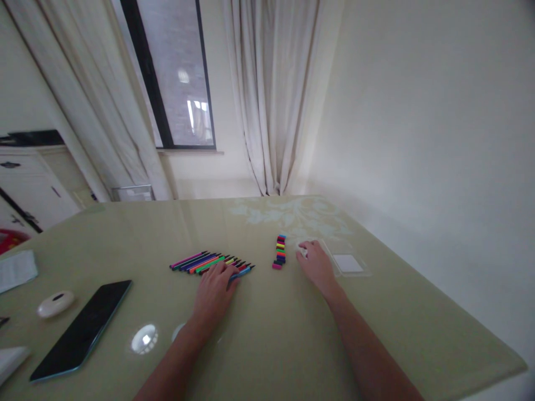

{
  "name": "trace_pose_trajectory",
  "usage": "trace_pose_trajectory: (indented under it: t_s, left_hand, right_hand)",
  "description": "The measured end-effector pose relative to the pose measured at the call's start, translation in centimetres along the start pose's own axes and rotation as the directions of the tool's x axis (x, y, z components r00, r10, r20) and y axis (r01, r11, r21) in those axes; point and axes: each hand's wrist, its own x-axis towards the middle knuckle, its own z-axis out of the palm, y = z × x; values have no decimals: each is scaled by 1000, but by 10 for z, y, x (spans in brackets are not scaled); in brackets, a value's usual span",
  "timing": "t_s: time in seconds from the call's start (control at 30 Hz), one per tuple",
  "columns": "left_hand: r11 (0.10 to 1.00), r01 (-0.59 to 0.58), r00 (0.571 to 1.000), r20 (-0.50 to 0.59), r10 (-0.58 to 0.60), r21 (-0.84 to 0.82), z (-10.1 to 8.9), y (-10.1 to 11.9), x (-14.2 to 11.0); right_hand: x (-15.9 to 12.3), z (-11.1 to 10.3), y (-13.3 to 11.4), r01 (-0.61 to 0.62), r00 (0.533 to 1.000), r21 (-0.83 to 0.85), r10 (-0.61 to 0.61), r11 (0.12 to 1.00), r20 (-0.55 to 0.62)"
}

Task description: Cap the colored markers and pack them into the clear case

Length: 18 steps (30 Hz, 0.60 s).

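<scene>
Several coloured marker pens (209,262) lie uncapped in a row on the pale green table (271,334). My left hand (214,295) rests at the row's near end, fingers curled on a blue pen (242,273). A short column of coloured pen caps (280,250) lies just right of the pens. My right hand (315,264) sits beside that column, fingers closed round a small white thing I cannot make out. A clear plastic case (349,262) with a white insert lies right of this hand.
A black phone (83,328) lies at the near left, with a white oval object (56,303) and a folded paper (16,270) further left. The wall runs along the table's right edge. Curtains and a window stand behind the table.
</scene>
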Motion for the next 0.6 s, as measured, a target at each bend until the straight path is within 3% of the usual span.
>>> trace_pose_trajectory:
  t_s: [0.23,0.6]
  left_hand:
    - [1000,-3,1000,-24,2,-24,1,3,-1]
    - [999,-19,999,-31,17,-43,6,3,1]
  right_hand:
    - [-8,-1,-23,229,973,75,-231,971,22]
    - [-8,5,-21,266,963,31,-267,964,40]
